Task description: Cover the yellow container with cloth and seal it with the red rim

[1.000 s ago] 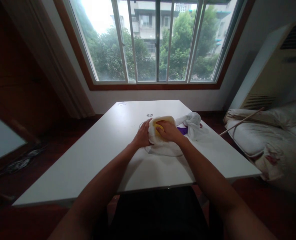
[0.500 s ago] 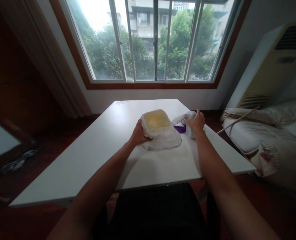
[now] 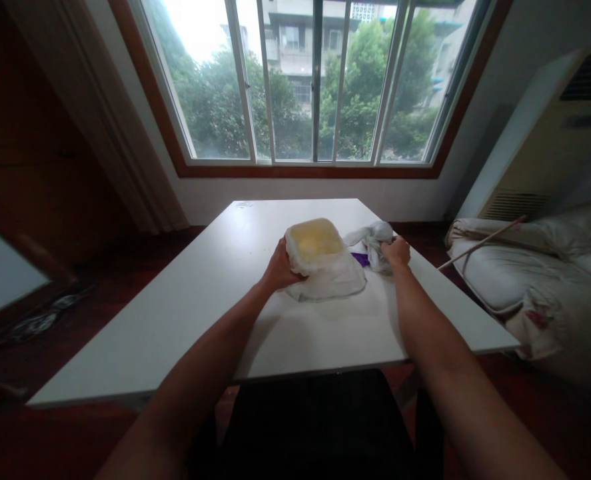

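My left hand (image 3: 281, 268) grips the left side of a squarish translucent container (image 3: 317, 240), its thumb along the near side. The broad face is yellowish, tilted up towards me, with a whitish rim. Against its near side is a thin, translucent, whitish piece (image 3: 328, 283) with a rounded edge; I cannot tell if it is a bag or part of the container. To the right, my right hand (image 3: 396, 252) is closed on a crumpled greyish-white cloth or bag (image 3: 378, 243), its fingers partly hidden. Between them a small purple piece (image 3: 360, 259) shows, partly covered by the crumpled bundle.
Everything rests on or over a white table (image 3: 185, 320). A window (image 3: 300, 87) is in the wall beyond it. On the right are a pale padded seat (image 3: 500, 267) with a thin stick (image 3: 480, 244) and a tall appliance (image 3: 540, 140). A curtain (image 3: 120, 133) hangs at left.
My right hand has come slightly lower and nearer on the crumpled bundle, showing more of its top. Less of the purple piece shows. The left hand keeps its grip; the whole view has shifted slightly.
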A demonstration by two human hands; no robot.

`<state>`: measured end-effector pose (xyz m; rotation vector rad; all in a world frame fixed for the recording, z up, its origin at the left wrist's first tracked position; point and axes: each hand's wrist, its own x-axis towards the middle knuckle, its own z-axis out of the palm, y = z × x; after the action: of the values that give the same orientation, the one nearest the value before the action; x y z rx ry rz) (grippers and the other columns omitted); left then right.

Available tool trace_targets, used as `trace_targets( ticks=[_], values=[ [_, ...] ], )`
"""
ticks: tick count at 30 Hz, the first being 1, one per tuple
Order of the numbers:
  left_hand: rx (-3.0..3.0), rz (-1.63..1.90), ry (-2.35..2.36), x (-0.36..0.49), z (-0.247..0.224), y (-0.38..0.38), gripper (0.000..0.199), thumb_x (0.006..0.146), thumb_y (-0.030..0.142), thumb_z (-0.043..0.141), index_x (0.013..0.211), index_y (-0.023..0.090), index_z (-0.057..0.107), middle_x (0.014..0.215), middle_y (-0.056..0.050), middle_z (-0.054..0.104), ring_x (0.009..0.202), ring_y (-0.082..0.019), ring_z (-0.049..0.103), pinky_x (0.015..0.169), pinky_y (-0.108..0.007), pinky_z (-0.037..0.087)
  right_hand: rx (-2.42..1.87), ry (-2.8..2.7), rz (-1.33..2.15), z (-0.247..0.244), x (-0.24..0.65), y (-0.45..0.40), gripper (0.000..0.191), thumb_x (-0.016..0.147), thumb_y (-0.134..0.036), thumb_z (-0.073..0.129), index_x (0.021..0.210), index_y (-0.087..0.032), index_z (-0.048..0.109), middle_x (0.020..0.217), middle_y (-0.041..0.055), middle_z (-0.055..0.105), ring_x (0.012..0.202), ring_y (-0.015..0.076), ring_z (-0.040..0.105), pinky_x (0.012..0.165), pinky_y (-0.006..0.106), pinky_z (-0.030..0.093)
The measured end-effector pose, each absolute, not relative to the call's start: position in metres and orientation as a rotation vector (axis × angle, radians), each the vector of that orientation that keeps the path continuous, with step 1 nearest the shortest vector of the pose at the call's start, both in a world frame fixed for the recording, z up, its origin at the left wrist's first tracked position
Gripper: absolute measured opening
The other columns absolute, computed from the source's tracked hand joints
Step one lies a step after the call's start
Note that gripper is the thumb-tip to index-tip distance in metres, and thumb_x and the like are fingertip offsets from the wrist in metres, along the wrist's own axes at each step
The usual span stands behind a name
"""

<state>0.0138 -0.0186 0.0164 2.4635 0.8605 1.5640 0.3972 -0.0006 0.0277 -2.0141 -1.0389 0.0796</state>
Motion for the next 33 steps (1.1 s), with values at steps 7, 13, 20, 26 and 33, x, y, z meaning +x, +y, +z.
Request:
trace_targets(
  ticks=[7,13,20,26,33],
  values=[
    [2.443,1.562,0.882,0.015,0.019,-0.022,0.123,0.043,0.045,0.093,0.144,0.020,0.028,0.133,-0.016,0.047,0.124,-0.039,0.051,0.105,-0.059,0.045,-1.777,-0.934,0.025,0.026,0.395,0.001,0.006,0.076,-0.025,0.056,0.071,-0.021,0.055,0.072,0.0123,0.064,0.080,0.0250,0.060,0.069,0.035,0.041],
    [2.469,1.570,0.869,0.016,0.019,-0.022,0.121,0.045,0.046,0.092,0.144,0.022,0.027,0.135,-0.016,0.046,0.125,-0.039,0.050,0.105,-0.057,0.046,-1.602,-0.986,-0.121,0.039,0.380,0.003,0.022,0.081,-0.027,0.049,0.093,-0.016,0.063,0.089,0.0141,0.071,0.085,0.0245,0.064,0.077,0.034,0.047],
    [2.465,1.570,0.878,0.016,0.019,-0.022,0.121,0.045,0.047,0.091,0.144,0.021,0.027,0.135,-0.016,0.046,0.125,-0.038,0.050,0.105,-0.057,0.045,-1.616,-1.317,0.081,0.025,0.342,0.018,0.029,0.084,-0.027,0.052,0.102,-0.013,0.069,0.093,0.0129,0.075,0.085,0.0230,0.069,0.082,0.032,0.051],
    [2.466,1.589,0.849,0.015,0.019,-0.021,0.121,0.045,0.047,0.092,0.144,0.019,0.029,0.135,-0.017,0.047,0.126,-0.038,0.049,0.107,-0.058,0.044,-1.728,-1.330,0.096,0.017,0.350,0.023,0.031,0.089,-0.031,0.049,0.104,-0.015,0.071,0.099,0.0123,0.075,0.092,0.0225,0.068,0.084,0.031,0.051],
    [2.360,1.609,0.875,0.015,0.018,-0.023,0.120,0.047,0.051,0.091,0.146,0.022,0.030,0.135,-0.016,0.049,0.125,-0.038,0.051,0.106,-0.059,0.044,-2.092,-1.323,0.133,0.003,0.402,0.017,0.041,0.068,-0.020,0.070,0.109,-0.020,0.074,0.118,0.0123,0.071,0.106,0.0260,0.067,0.090,0.034,0.051]
  ],
)
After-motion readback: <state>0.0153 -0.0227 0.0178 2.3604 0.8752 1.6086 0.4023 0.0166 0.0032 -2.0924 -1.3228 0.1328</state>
